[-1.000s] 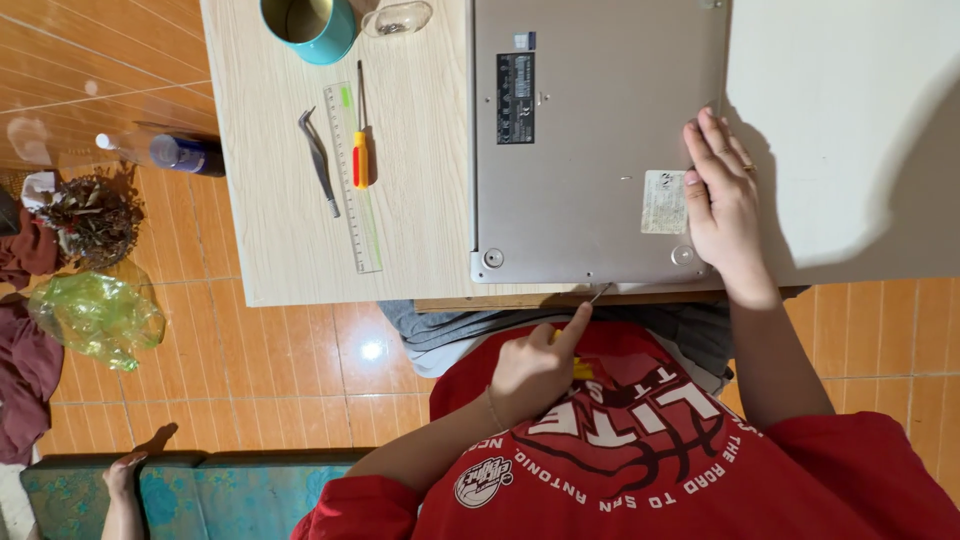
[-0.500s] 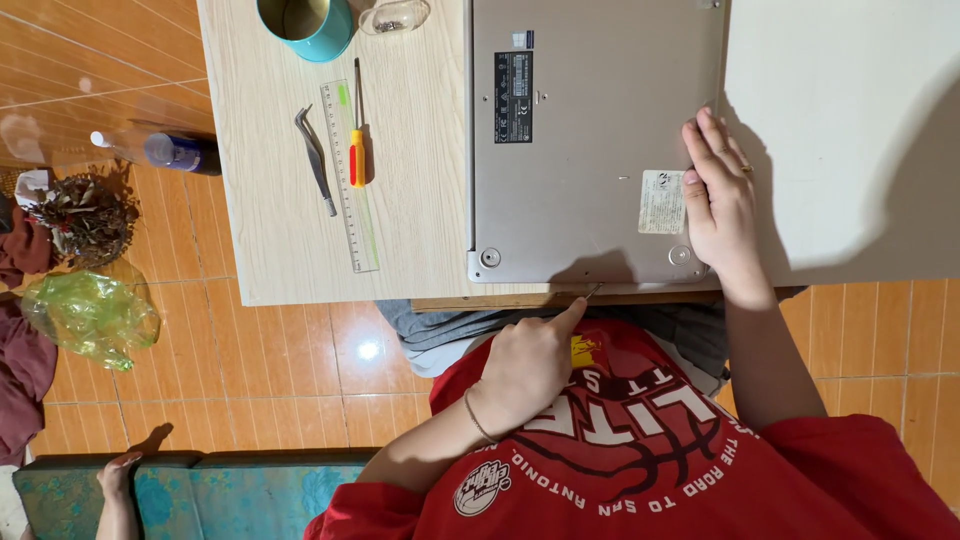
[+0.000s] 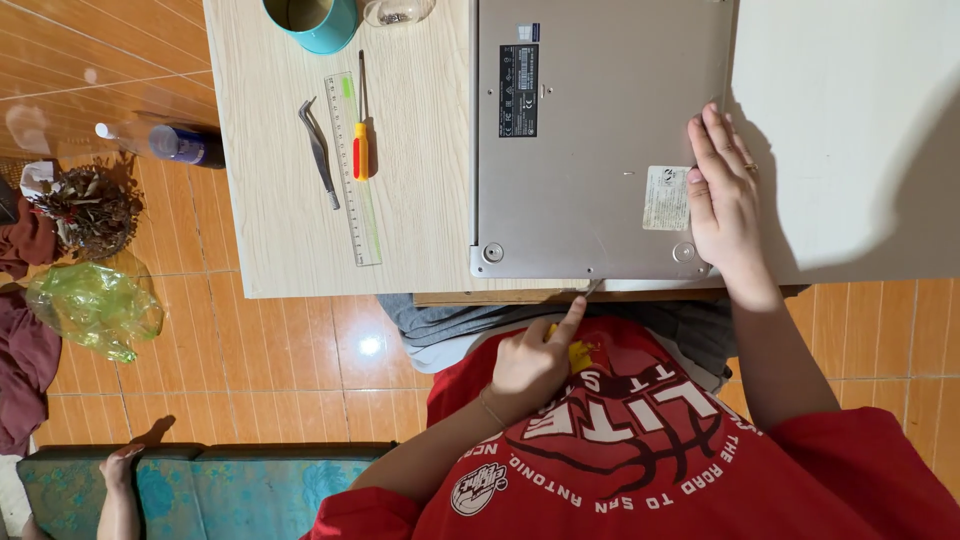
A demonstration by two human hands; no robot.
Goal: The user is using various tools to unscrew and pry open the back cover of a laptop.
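At table's near edge, left hand [image 3: 535, 362] gripping yellow-handled tool [image 3: 580, 340]; right hand [image 3: 722, 195] flat on laptop [image 3: 600, 140]

left hand [image 3: 535, 360] | shifted slightly | tool tip at laptop [image 3: 600, 140] edge

Silver laptop [image 3: 600, 140] lies upside-down at the table's near edge.

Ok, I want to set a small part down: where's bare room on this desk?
Widest bare patch: the white surface right of the laptop, beyond the right hand. Also the wooden strip between ruler and laptop, and the near corner by the tweezers. Crowded: tweezers, screwdriver, ruler lie close together, cup above them.
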